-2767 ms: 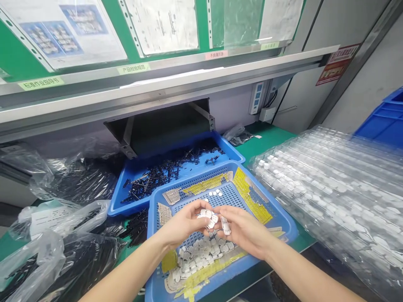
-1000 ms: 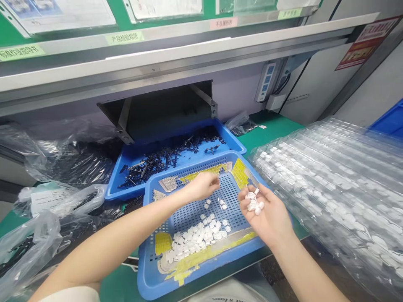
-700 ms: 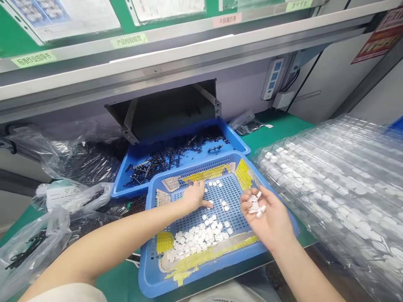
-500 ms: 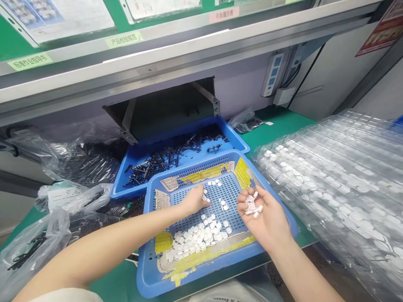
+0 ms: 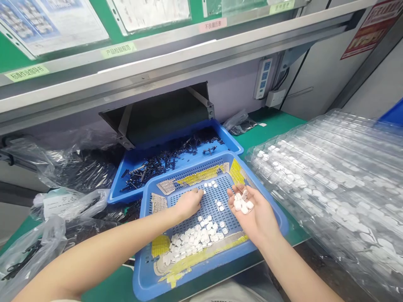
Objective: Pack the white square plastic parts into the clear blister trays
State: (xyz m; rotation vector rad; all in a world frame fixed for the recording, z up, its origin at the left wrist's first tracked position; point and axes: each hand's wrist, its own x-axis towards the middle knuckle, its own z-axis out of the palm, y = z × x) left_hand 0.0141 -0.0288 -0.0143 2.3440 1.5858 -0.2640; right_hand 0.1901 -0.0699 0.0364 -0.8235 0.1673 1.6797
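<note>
My left hand (image 5: 189,204) is closed, fingers bent down over the floor of a blue perforated basket (image 5: 136,268). A bit of a small white plastic piece shows at its fingertips; the rest is hidden by the fingers. To the right, my right hand (image 5: 256,214) is cupped palm up around several small white plastic pieces (image 5: 242,204). Below my left hand lies a heap of the same rounded-square white pieces (image 5: 195,241). A few loose ones (image 5: 219,205) sit between the hands, and another small group (image 5: 210,184) lies near the basket's far wall.
Behind the basket, a blue tray (image 5: 234,144) holds many thin black parts (image 5: 154,165) under a dark chute (image 5: 166,113). Stacked clear plastic trays (image 5: 333,180) with white pieces stand at right. Plastic bags (image 5: 63,209) with black parts crowd the left. A metal shelf rail (image 5: 157,71) crosses above.
My right hand has turned further palm up, spreading the white pieces across the fingers and palm. My left hand stays low in the basket, now with less of a piece showing at its fingertips.
</note>
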